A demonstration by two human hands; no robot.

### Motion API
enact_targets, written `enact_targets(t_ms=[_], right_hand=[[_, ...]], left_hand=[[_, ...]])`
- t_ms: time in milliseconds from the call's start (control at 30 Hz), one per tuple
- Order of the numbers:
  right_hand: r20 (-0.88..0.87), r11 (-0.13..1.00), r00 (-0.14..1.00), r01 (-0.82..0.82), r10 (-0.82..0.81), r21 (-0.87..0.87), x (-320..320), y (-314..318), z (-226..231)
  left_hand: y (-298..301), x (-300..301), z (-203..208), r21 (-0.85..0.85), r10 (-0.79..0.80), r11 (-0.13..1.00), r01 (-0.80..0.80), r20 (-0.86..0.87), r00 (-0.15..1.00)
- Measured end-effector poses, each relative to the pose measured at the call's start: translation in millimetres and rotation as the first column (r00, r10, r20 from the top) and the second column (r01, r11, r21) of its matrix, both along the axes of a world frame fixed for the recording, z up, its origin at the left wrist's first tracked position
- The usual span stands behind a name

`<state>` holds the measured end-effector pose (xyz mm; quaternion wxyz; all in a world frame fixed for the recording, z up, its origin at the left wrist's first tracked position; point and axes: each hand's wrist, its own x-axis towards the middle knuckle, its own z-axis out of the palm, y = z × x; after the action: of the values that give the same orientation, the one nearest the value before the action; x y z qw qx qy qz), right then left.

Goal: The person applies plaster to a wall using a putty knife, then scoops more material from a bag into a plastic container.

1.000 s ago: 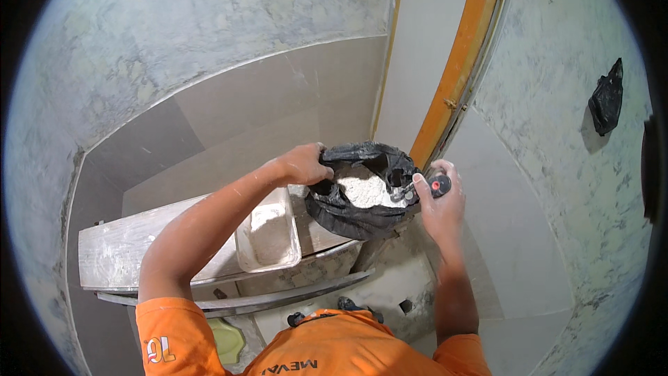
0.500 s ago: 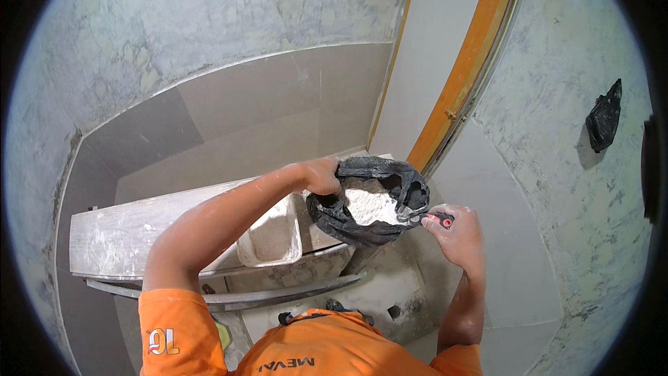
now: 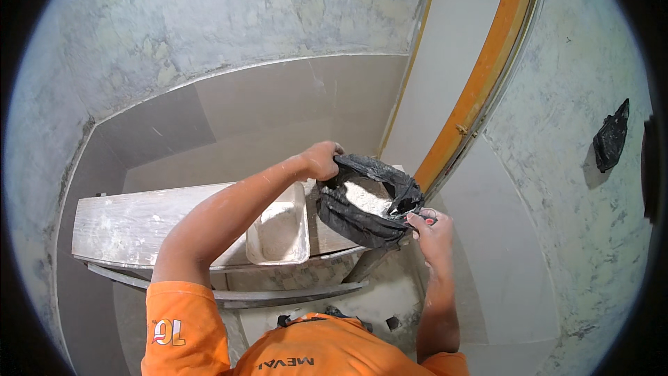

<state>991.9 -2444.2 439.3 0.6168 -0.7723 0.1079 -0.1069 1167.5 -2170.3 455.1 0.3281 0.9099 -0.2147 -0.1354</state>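
Note:
A black plastic bag [image 3: 356, 225] with its mouth open holds white powder [image 3: 368, 197]. My left hand [image 3: 322, 160] is closed on the bag's upper left rim. At the bag's right edge my right hand [image 3: 434, 235] is closed round a tool with a black-and-red handle [image 3: 429, 221]. The tool's front end is hidden by the bag's rim, so its kind does not show. Just left of the bag, a whitish rectangular tray [image 3: 299, 240] stands on the bench, smeared with pale residue and partly behind my left forearm.
A long, powder-spotted bench [image 3: 118, 230] runs leftward under the tray, with a curved metal rail [image 3: 292, 297] below its front edge. An orange door frame [image 3: 480, 76] rises at the back right. Another black plastic bag [image 3: 610, 138] hangs on the right wall.
My right hand has moved left and in toward the bag with the tool. The bag's mouth has narrowed and less powder shows. My left hand keeps its hold on the rim.

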Motion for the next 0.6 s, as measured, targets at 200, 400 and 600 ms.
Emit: enact_targets(t_ms=[200, 400, 600], right_hand=[[-0.02, 0.984, 0.997, 0.08, -0.078, 0.16, -6, 4, -3], [-0.029, 0.969, 0.995, 0.1, -0.096, 0.228, 15, 19, -25], [-0.031, 0.948, 0.994, 0.109, -0.105, 0.298, 42, 32, -48]], left_hand=[[20, 14, 20, -0.041, 0.042, 0.998, -0.04, 0.063, 0.997], [17, 30, 25, -0.202, 0.113, 0.975, -0.088, 0.117, 0.987], [6, 18, 9, -0.027, 0.042, 0.999, -0.041, 0.046, 0.998]])
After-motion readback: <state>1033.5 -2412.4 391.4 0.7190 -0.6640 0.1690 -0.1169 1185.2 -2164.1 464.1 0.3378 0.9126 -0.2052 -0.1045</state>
